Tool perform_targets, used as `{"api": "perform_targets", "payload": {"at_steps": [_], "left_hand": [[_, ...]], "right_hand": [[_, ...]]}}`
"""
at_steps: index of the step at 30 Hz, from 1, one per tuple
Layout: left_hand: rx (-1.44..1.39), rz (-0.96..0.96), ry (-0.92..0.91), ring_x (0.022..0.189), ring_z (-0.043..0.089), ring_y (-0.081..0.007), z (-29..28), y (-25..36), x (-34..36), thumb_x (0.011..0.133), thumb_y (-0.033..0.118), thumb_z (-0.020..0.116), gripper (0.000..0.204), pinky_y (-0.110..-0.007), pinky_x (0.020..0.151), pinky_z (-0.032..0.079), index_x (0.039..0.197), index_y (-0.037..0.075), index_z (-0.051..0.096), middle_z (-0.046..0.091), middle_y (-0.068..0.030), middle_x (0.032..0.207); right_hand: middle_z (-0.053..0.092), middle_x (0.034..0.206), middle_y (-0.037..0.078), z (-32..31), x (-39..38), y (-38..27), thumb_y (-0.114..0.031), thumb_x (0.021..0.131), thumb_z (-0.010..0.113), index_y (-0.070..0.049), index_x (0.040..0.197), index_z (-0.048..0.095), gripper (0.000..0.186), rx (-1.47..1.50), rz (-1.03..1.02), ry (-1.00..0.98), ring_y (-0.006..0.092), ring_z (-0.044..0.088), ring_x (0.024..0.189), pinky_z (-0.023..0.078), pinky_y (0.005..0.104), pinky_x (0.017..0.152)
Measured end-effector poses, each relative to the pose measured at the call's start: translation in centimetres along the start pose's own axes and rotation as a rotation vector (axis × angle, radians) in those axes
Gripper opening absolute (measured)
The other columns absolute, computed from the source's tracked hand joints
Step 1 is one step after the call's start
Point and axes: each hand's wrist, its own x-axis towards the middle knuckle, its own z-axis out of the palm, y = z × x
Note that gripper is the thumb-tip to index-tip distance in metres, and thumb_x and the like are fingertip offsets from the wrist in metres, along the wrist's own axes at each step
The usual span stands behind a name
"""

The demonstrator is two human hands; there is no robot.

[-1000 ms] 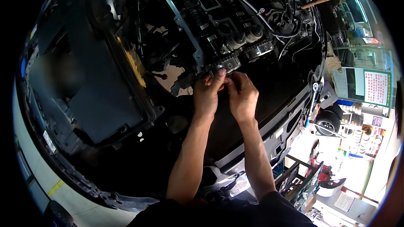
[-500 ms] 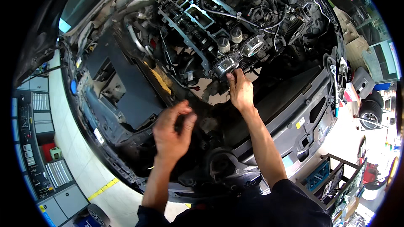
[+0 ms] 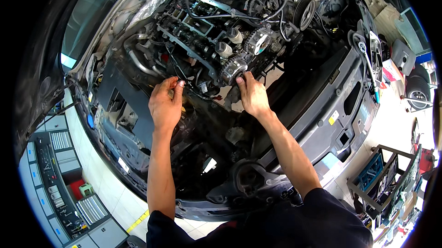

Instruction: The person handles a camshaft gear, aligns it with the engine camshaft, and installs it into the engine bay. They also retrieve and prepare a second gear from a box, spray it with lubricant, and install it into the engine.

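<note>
An open engine bay lies before me, with the engine's top uncovered and its camshafts [image 3: 189,36] showing. At the near end of the engine are two toothed camshaft sprockets: the nearer camshaft sprocket [image 3: 234,68] and the farther sprocket [image 3: 258,42]. My right hand [image 3: 254,95] is closed with thumb and fingers at the near edge of the nearer sprocket. My left hand [image 3: 165,106] is off to the left, over the bay beside hoses and wiring. Its thumb and fingers are drawn together; whatever they may hold is too small to make out.
A ribbed pulley [image 3: 304,13] sits at the far right of the engine. On the front panel [image 3: 317,126] rests a ratchet [image 3: 366,57]. A black plastic panel [image 3: 131,105] covers the left side. Tool cabinets [image 3: 108,234] and a wheeled cart [image 3: 382,179] stand beyond the car.
My left hand has moved up and left, from above the front of the bay toward the hoses. My right hand stays at the nearer sprocket. The whole view has shifted slightly.
</note>
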Motion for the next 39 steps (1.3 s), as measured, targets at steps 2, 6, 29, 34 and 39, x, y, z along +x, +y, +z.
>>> {"api": "perform_targets", "payload": {"at_steps": [2, 6, 29, 34, 39], "left_hand": [[-0.04, 0.005, 0.011, 0.084, 0.07, -0.0241, 0.5, -0.1, 0.2, 0.093, 0.028, 0.072, 0.028, -0.035, 0.078, 0.054, 0.106, 0.003, 0.072, 0.072, -0.0108, 0.093], [0.002, -0.034, 0.007, 0.082, 0.07, -0.0257, 0.6, 0.0, 0.2, 0.092, 0.032, 0.073, 0.027, -0.036, 0.075, 0.054, 0.102, 0.006, 0.073, 0.071, -0.0084, 0.088], [0.111, -0.074, -0.006, 0.079, 0.071, -0.0288, 0.5, -0.1, 0.4, 0.094, 0.034, 0.069, 0.029, -0.038, 0.073, 0.054, 0.098, 0.005, 0.073, 0.072, -0.0121, 0.086], [0.085, -0.076, -0.005, 0.079, 0.07, -0.0289, 0.8, 0.0, 0.3, 0.093, 0.032, 0.07, 0.028, -0.038, 0.073, 0.054, 0.097, 0.004, 0.073, 0.072, -0.0123, 0.086], [0.1, -0.022, -0.015, 0.078, 0.07, -0.0276, 0.8, 0.2, 0.7, 0.093, 0.031, 0.07, 0.026, -0.038, 0.072, 0.054, 0.096, 0.005, 0.073, 0.072, -0.0117, 0.085]], "right_hand": [[0.058, 0.07, 0.016, 0.6, 0.2, 1.1, -0.036, 0.107, 0.045, -0.002, 0.094, 0.048, 0.036, 0.187, 0.053, 0.018, 0.036, 0.058, 0.059, 0.047, 0.046, 0.056], [0.042, 0.063, -0.001, 0.5, 0.7, 0.2, -0.049, 0.107, 0.04, -0.007, 0.085, 0.049, 0.048, 1.156, 0.603, -0.266, 0.0113, 0.037, 0.047, 0.035, 0.0289, 0.042], [0.066, 0.071, 0.017, -0.1, -0.2, 0.1, -0.059, 0.101, 0.048, 0.0, 0.09, 0.055, 0.06, 0.161, 0.105, 0.079, 0.0383, 0.067, 0.072, 0.052, 0.0465, 0.072], [0.053, 0.06, 0.003, 0.0, 1.2, 1.2, -0.052, 0.107, 0.038, -0.006, 0.082, 0.055, 0.055, 1.283, 0.69, -0.391, 0.0148, 0.05, 0.048, 0.043, 0.0322, 0.048], [0.062, 0.066, 0.008, 0.9, -0.1, 1.3, -0.053, 0.103, 0.049, -0.001, 0.089, 0.06, 0.055, 0.188, 0.073, 0.194, 0.0188, 0.058, 0.052, 0.046, 0.0346, 0.052]]}}
